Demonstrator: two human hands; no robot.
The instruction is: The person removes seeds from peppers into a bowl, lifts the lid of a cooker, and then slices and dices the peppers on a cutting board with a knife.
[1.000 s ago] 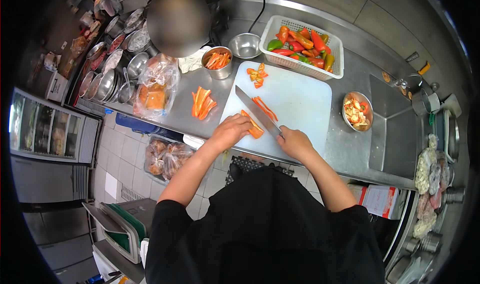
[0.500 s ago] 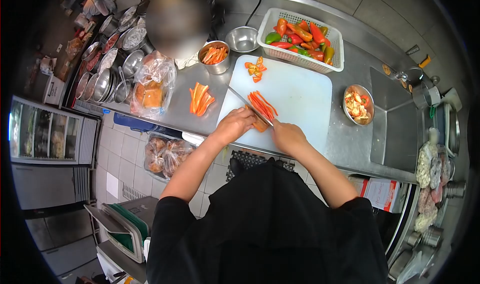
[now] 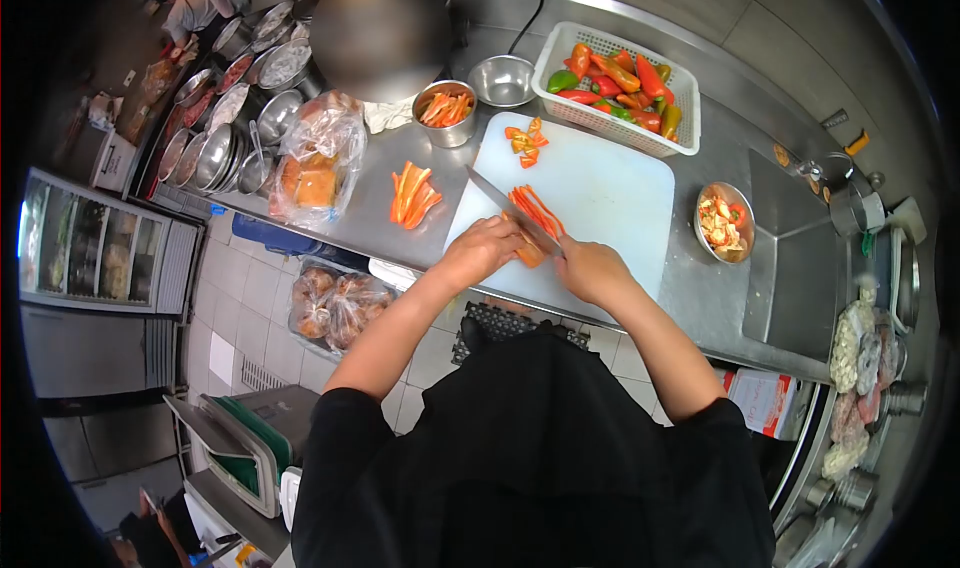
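Note:
My right hand [image 3: 592, 271] is wrapped round the handle of a kitchen knife [image 3: 508, 206], its blade slanting up and left over the white cutting board [image 3: 610, 203]. Curled fingertips of my left hand [image 3: 482, 250] press an orange pepper piece [image 3: 531, 254] to the board near its front edge, beside the blade. Just past the blade lies a small pile of thin red pepper strips [image 3: 538, 211]. Several cut pepper tops [image 3: 526, 142] sit at the board's far left corner. Left of the board, orange pepper slices [image 3: 412, 196] rest on the steel counter.
Behind the board stand a metal pot of pepper strips [image 3: 446, 111], a steel bowl [image 3: 503, 81] and a white basket [image 3: 690, 118] of whole peppers. A bowl of pepper scraps [image 3: 724, 224] is near the sink [image 3: 790, 288]. Bagged food [image 3: 320, 168] lies left. Another person [image 3: 165, 528] shows at lower left.
The view has shifted slightly, moving the counter things a little right. Both hands keep their places at the pepper piece, and the blade now lies closer to the strips. A person appears at lower left.

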